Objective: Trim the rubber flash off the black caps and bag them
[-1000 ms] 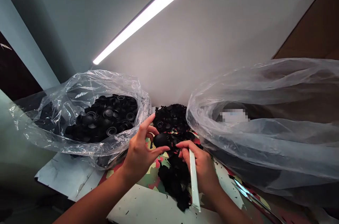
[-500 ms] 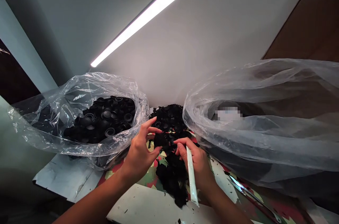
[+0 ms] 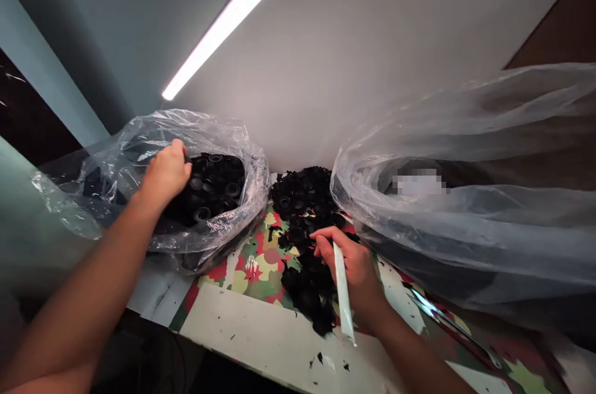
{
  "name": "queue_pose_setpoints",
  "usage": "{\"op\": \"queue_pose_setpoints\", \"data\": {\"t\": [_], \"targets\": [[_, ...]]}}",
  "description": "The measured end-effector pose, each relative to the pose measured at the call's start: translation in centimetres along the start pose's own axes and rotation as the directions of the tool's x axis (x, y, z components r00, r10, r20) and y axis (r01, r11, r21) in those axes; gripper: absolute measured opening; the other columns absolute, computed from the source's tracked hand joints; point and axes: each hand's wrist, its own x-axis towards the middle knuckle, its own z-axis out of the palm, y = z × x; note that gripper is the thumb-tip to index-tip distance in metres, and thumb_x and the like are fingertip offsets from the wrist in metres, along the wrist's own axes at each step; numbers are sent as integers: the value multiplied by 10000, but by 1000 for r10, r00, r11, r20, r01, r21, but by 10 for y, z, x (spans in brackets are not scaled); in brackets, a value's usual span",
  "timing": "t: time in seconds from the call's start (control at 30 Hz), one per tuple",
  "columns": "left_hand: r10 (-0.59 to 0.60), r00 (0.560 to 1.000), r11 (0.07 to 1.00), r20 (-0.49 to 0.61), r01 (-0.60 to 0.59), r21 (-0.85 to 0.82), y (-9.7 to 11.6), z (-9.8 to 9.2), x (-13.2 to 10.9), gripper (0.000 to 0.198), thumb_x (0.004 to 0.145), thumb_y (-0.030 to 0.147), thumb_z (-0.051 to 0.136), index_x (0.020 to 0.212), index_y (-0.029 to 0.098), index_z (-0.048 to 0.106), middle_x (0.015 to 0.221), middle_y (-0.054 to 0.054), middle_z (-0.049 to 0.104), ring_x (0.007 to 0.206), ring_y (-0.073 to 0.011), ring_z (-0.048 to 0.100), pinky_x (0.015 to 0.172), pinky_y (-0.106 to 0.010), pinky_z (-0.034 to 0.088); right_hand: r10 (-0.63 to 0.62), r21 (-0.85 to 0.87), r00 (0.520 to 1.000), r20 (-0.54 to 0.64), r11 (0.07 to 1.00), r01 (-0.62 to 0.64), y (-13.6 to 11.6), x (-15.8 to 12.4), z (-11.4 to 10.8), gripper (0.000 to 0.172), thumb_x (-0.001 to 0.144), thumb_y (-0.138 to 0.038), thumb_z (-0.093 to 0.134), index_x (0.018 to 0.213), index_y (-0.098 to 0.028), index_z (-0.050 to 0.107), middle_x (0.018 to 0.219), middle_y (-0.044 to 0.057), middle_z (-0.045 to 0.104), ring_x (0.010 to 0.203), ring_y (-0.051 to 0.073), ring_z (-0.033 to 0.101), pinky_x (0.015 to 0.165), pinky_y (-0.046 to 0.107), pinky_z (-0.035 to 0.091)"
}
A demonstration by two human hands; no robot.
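Note:
My left hand (image 3: 166,174) is over the mouth of the left plastic bag (image 3: 257,180), its fingers curled closed. What it holds, if anything, is hidden behind the fingers. Inside that bag lie many round, ribbed black rubber parts (image 3: 216,186). My right hand (image 3: 349,267) grips a slim tool with a white-wrapped handle (image 3: 343,301); its working tip cannot be made out. Just left of that hand, a heap of thin black scraps (image 3: 310,288) lies on the camouflage-patterned table cover (image 3: 261,260).
Farther back by the wall is another pile of black pieces (image 3: 305,192). A large clear bag (image 3: 419,239) stands on the right, with scissors (image 3: 456,326) in front of it. A lit tube lamp (image 3: 237,18) hangs above.
My left hand has moved left from the black ribbed part by my right hand to above the left bag. My right hand stays near the scraps with the tool. The view has shifted somewhat.

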Motion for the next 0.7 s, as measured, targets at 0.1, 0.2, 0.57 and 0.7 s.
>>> {"op": "queue_pose_setpoints", "data": {"t": [0.1,0.2,0.57,0.7], "targets": [[-48,995,999,90,46,21,-13,-1,8,393,1057,406,404,1151,48,535,1093,-136,709,1148,-372,657,969,-564,495,-1,5,1000,-2,1000,1,1,3,-1,291,977,-410,472,873,-227,672,669,-3,658,607,160,597,578,260,428],[-68,994,997,87,66,34,-10,0,6,431,1074,400,350,1212,26,512,1190,-154,679,1224,-417,605,1001,-617,454,36,31,999,-15,999,-35,4,5,-1,297,992,-424,461,902,-223,661,687,-10,640,619,153,597,597,261,433],[752,490,658,441,-518,-546,102,82,-115,385,691,212,861,1005,222,637,1022,-50,684,923,-280,679,765,-341,508,127,290,976,-178,954,-72,15,15,-1,386,1028,-510,325,1110,-218,564,716,-15,652,640,162,602,679,303,503],[718,480,695,504,-467,-547,107,95,-108,325,761,338,828,951,200,603,991,-77,676,896,-296,669,744,-343,476,119,279,974,-192,958,-62,15,18,-1,497,1024,-580,282,1091,-213,612,682,-15,618,600,157,564,644,300,489]]}}
